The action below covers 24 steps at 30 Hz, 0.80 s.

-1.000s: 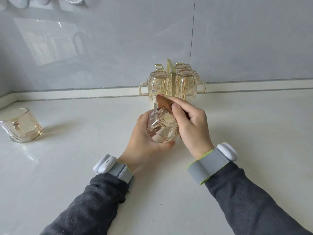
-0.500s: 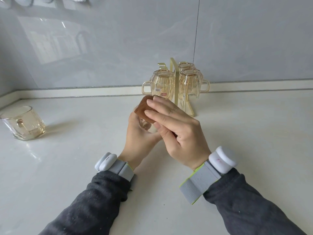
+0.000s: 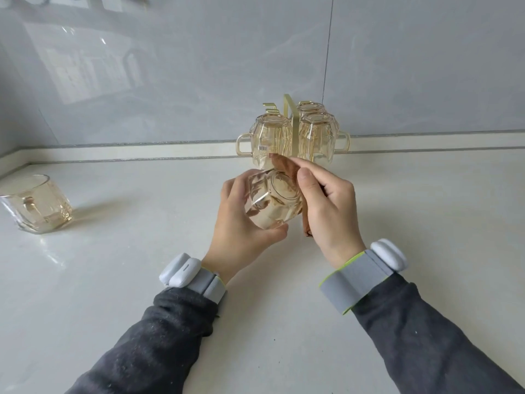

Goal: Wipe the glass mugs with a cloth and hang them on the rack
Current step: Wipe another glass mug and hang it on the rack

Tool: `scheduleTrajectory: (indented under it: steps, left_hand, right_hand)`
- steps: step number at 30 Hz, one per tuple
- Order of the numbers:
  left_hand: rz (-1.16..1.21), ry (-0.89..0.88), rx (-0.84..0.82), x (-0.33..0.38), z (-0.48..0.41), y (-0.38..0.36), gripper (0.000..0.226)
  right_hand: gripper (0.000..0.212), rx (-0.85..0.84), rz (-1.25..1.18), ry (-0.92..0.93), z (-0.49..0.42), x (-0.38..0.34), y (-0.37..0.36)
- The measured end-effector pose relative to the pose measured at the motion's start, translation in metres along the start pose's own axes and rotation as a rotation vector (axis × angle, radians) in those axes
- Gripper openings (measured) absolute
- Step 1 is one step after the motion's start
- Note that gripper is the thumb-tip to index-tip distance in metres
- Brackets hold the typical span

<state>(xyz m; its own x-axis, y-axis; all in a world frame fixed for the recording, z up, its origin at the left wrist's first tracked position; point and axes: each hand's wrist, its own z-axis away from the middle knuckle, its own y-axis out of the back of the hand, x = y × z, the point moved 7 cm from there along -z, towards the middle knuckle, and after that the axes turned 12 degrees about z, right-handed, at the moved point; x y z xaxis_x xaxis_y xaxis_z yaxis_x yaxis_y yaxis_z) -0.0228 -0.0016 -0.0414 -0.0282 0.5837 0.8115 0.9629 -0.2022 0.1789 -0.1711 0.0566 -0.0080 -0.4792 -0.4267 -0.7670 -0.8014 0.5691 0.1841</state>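
My left hand [image 3: 241, 226] grips an amber glass mug [image 3: 271, 203] above the counter, tilted with its base toward me. My right hand [image 3: 326, 206] presses a brown cloth [image 3: 287, 169] against the mug's right side. Behind them a gold rack [image 3: 292, 118] stands by the wall with three mugs hung upside down: one on the left [image 3: 270, 140], one on the right [image 3: 319, 135], and one at the back [image 3: 309, 106]. Another mug [image 3: 37, 203] stands upright on the counter at far left.
The white counter [image 3: 142, 265] meets a grey tiled wall [image 3: 199, 66] at a low raised ledge [image 3: 142, 150]. Two free gold hooks [image 3: 270, 108] stick out at the rack's upper left.
My right hand with the cloth has moved from over the mug's top to its right side. The mug, hidden half a second ago, shows again in my left hand.
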Motion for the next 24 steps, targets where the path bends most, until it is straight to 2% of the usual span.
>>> scheduleTrajectory:
  steps: [3, 6, 11, 13, 15, 19, 24]
  left_hand:
    - [-0.056, -0.004, -0.034, 0.001, 0.001, -0.002, 0.090]
    - [-0.077, -0.009, -0.059, 0.001, 0.004, -0.007, 0.081]
    - [-0.025, -0.025, 0.042, 0.006, 0.004, -0.001, 0.058]
    - [0.025, 0.009, 0.080, 0.002, 0.001, 0.003, 0.056]
    - [0.090, 0.048, 0.098, -0.003, -0.001, 0.005, 0.063]
    - [0.214, 0.145, 0.127, -0.006, 0.000, 0.007, 0.076]
    - [0.311, 0.204, 0.115, -0.003, 0.002, 0.004, 0.078]
  right_hand:
    - [0.034, -0.041, 0.048, 0.060, -0.001, -0.006, -0.003]
    - [0.033, -0.093, 0.170, 0.248, 0.005, -0.019, -0.013]
    - [0.030, -0.105, 0.305, 0.555, 0.019, -0.035, -0.029]
    - [0.031, -0.112, 0.341, 0.660, 0.024, -0.037, -0.035]
    - [0.037, -0.095, 0.363, 0.722, 0.028, -0.039, -0.036]
    - [0.039, -0.006, 0.304, 0.625, 0.023, -0.032, -0.024]
    - [0.030, 0.163, 0.187, 0.261, 0.010, 0.000, 0.002]
